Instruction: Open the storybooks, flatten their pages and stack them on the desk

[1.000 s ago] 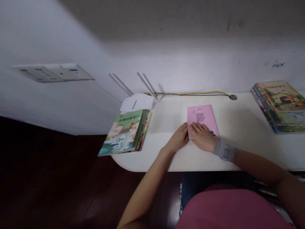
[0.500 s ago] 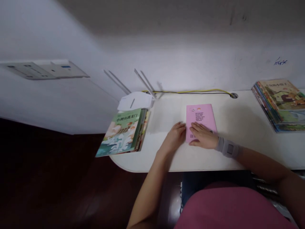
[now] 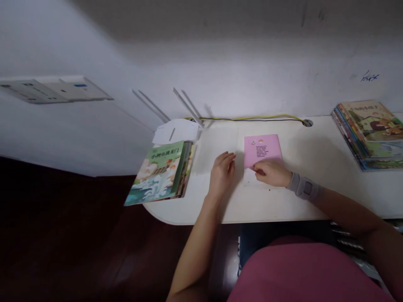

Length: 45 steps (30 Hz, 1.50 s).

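A pink booklet (image 3: pixel 262 151) with small printed text and a little emblem lies on the white desk (image 3: pixel 315 201), its lower part hidden by my right hand (image 3: pixel 271 173). That hand, with a grey wrist brace (image 3: pixel 302 187) above it, has its fingers curled on the booklet's lower edge. My left hand (image 3: pixel 223 173) rests on the desktop just left of the booklet, fingers apart, touching nothing but the desk.
A green picture book (image 3: pixel 159 174) lies on a smaller pile, overhanging the desk's left edge. Several picture books (image 3: pixel 367 136) are stacked at the right. A white router (image 3: pixel 173 131) and a yellow-and-black cable (image 3: pixel 252 119) run along the wall. Dark floor lies left.
My left hand has moved left, off the booklet's side. My right hand has curled on the lower edge, now covering the barcode corner. The view has shifted slightly.
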Motion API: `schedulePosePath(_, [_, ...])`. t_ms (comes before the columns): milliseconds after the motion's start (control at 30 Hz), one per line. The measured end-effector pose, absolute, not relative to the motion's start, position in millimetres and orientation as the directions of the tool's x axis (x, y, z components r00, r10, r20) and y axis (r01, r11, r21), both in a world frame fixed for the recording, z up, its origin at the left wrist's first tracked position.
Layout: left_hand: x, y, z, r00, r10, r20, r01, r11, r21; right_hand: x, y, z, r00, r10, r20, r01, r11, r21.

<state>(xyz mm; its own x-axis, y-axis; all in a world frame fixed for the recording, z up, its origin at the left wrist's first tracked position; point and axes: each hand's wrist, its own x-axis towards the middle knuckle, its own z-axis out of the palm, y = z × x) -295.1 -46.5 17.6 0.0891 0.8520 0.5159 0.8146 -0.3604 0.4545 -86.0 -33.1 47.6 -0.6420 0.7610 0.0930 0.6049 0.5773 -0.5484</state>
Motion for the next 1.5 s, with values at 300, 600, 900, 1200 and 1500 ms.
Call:
schedulePosePath(300, [-230, -65, 35, 0.298, 0.791, 0.534, 0.752, -0.539, 0.378, -8, -66, 67, -0.161, 0.948, 0.275, 0.389, 0.317, -0.865])
schedulePosePath(600, [-113, -47, 33, 0.702, 0.675, 0.227, 0.652, -0.738, 0.176, 96, -77, 32, -0.36, 0.9, 0.243, 0.776, 0.434, -0.458])
schedulePosePath(900, [-112, -48, 13, 0.75, 0.657, 0.081, 0.65, -0.754, 0.094, 123, -98, 3, -0.443, 0.896, 0.031, 0.891, 0.444, -0.096])
schedulePosePath(1200, [-116, -51, 12, 0.748, 0.663, 0.016, 0.658, -0.745, 0.112, 127, -96, -2, -0.446, 0.892, 0.078, 0.885, 0.452, -0.109])
schedulePosePath(1500, [-112, -56, 16, 0.749, 0.662, -0.017, 0.662, -0.748, 0.051, 130, -94, -3, -0.451, 0.89, 0.067, 0.88, 0.456, -0.133])
